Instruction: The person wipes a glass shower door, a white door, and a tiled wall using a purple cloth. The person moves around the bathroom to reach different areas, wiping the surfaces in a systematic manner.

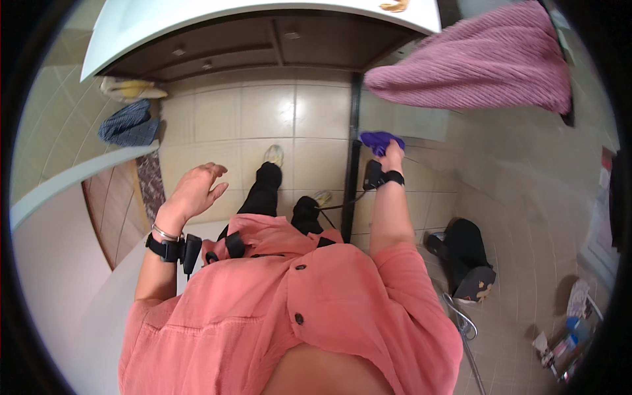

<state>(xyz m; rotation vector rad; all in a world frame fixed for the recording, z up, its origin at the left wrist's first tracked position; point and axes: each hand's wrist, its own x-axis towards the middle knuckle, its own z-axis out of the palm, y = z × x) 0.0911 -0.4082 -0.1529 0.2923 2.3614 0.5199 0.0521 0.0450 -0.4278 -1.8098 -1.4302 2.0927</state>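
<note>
Purple and crumpled, a small soft cloth (380, 141) is bunched in the right hand (391, 158), whose fingers are closed over it from below. It is held against the black upright post (353, 148) that stands under the white counter edge (263, 14), well above the floor. The cloth is judged to be light, limp and easily folded; nothing about it looks fragile or slippery. Being shapeless, it is best taken as a wad in the palm with the fingers wrapped round, much as it is gripped now, since a pinch at one corner would let the rest hang loose.

A black strap with a small black unit (382, 176) is worn on the right wrist, and a thin cable is seen running from it toward the body. The left hand (196, 189) is raised at the side with the fingers spread and nothing in it; a black band and a silver bangle (164, 240) are worn on that wrist.

Pale glazed square tiles (270, 112) with dark grout cover the floor and look smooth. A ribbed pink towel (474, 62) is draped at upper right. A blue striped fabric bundle (128, 124) lies at upper left, and a black bag (469, 253) sits on the tiles at lower right. A salmon-pink buttoned shirt (296, 309) fills the lower part of the view.
</note>
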